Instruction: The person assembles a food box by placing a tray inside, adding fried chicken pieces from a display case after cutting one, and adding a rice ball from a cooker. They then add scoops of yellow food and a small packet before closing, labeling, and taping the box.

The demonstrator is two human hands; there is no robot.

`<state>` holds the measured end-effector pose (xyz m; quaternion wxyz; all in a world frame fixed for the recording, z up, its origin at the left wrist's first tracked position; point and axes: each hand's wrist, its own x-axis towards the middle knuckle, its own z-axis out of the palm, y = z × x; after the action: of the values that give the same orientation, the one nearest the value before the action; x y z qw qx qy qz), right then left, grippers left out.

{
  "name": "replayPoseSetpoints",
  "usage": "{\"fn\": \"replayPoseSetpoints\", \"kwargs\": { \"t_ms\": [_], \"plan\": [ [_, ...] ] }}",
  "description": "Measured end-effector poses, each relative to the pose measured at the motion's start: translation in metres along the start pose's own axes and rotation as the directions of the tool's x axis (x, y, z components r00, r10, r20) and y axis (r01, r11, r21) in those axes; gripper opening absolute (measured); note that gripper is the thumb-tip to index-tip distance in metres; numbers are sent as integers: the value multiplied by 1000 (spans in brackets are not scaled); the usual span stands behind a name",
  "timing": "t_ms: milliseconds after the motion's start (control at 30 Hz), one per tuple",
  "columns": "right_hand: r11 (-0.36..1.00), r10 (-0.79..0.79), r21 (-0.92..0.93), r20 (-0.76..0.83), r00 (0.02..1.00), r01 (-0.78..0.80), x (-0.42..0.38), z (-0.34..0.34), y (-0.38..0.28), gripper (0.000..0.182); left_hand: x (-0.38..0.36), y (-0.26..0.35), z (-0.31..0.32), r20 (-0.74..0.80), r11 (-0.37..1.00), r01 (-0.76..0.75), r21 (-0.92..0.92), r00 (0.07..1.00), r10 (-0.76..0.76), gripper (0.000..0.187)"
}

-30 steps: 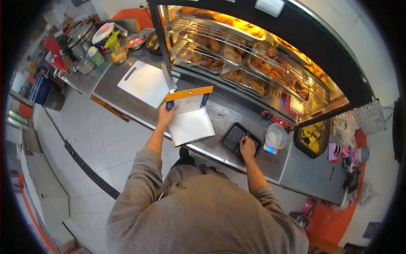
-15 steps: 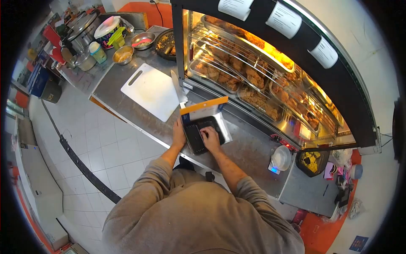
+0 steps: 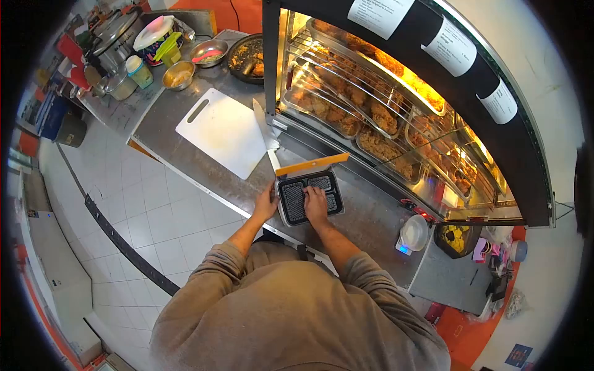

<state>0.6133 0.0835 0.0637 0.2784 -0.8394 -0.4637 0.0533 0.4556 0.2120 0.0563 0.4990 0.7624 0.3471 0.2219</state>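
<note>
A black compartmented food tray (image 3: 292,203) sits inside an open box on the counter, the box's orange-edged lid (image 3: 312,165) standing raised at the back. Along the left side of the box, my left hand (image 3: 266,203) grips the edge. My right hand (image 3: 315,203) reaches into the tray from the front right, its fingers bent together on the divider between compartments. The fingertips are partly hidden. No food shows in the tray. Behind the box lies a knife (image 3: 265,127) with a white handle, beside a white cutting board (image 3: 223,133).
A lit glass warming cabinet (image 3: 365,105) with trays of fried chicken stands behind the counter. To the right are a scale (image 3: 403,248) with a clear bowl (image 3: 413,232) and a black container (image 3: 456,241). Metal bowls (image 3: 179,75) and a dark pan (image 3: 246,59) sit far left.
The box now sits flatter, with its lid leaning further back and the tray's compartments in fuller view. My right hand has shifted slightly right with the tray. The camera view has shifted a little.
</note>
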Motion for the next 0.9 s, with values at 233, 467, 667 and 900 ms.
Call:
{"fn": "replayPoseSetpoints", "kwargs": {
  "t_ms": [233,467,667,900],
  "plan": [
    [988,137,51,101,985,-143,-22,-25,-9,21,4,-4,3,170,1000,21,-10,985,-19,55],
    [990,59,-120,-66,996,-67,-74,-53,13,23,4,3,42,323,953,-288,95,914,244,62],
    [983,161,-98,73,984,-153,-77,-55,39,20,-51,50,47,369,978,-106,177,929,34,91],
    [974,222,-57,70,973,-218,-70,-54,37,15,-92,55,56,280,945,5,326,955,-101,92]
  ]
}}
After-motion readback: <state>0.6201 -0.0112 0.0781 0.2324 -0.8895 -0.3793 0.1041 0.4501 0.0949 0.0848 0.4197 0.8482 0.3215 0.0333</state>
